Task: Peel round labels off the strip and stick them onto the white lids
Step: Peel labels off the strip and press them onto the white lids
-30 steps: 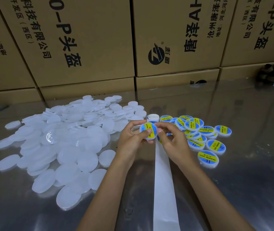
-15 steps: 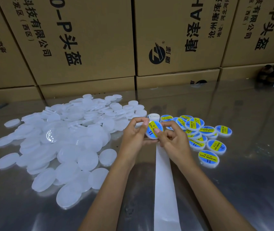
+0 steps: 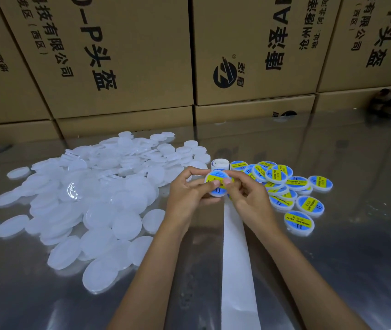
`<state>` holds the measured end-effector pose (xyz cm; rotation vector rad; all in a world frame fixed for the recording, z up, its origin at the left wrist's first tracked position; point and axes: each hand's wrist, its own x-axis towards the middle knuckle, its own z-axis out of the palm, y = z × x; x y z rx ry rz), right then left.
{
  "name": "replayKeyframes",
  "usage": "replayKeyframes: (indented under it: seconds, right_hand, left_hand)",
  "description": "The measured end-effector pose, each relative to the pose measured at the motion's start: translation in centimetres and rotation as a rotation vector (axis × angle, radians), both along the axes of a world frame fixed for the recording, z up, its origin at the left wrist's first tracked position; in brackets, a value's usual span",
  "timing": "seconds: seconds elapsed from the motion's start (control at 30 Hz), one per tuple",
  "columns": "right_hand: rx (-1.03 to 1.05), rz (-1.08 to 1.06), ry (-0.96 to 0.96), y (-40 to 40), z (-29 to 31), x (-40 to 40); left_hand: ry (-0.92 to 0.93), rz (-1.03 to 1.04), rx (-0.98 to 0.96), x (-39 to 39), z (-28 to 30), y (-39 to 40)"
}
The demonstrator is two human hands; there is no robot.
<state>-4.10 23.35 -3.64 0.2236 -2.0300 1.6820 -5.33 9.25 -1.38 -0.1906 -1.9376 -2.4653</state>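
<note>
Across the top of the frame stands a wall of cardboard boxes (image 3: 123, 55), closing off the far edge of the shiny metal table (image 3: 332, 258); you have no room to push work away from you, but the lower right of the frame lies open for setting things down. The heap of bare white lids (image 3: 89, 206) fills the left and centre-left, spilling close to your left forearm, so a careless sweep of that arm would likely scatter them. The empty backing strip (image 3: 236, 270) runs from between your wrists down to the bottom edge. To the right of centre sits the smaller cluster of labelled lids (image 3: 292, 194).

At centre, you hold the lid in work (image 3: 218, 184) off the table. Your left hand (image 3: 187, 198) curls round its rim, thumb on the label face; your right hand (image 3: 249, 201) pinches at the right edge with thumb and forefinger, its other fingers loosely bent. The lid looks light, thin and stiff, probably slick plastic, so grip it by the rim and leave the face free. The label (image 3: 217, 181) is likely soft and unforgiving once stuck; rub outward from the middle to the edge.
</note>
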Motion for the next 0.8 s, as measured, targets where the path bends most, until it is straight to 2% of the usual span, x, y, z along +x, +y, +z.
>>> replayKeyframes:
  seconds: [0.13, 0.37, 0.67, 0.8]
  right_hand:
    - [-0.011, 0.025, -0.065, -0.3, 0.1, 0.0]
    - [0.051, -0.131, -0.005, 0.1, -0.4, -0.1]
    - [0.066, -0.202, -0.029, 0.7, -1.0, -0.4]
    - [0.067, -0.14, -0.05, 0.5, -0.8, -0.3]
  left_hand:
    - [-0.019, 0.072, 0.007, -0.2, -0.2, 0.1]
    - [-0.034, 0.093, -0.03, -0.1, -0.4, 0.6]
    - [-0.059, -0.193, -0.071, 0.2, -0.1, 0.7]
    - [-0.069, -0.136, -0.068, 0.2, -0.2, 0.6]
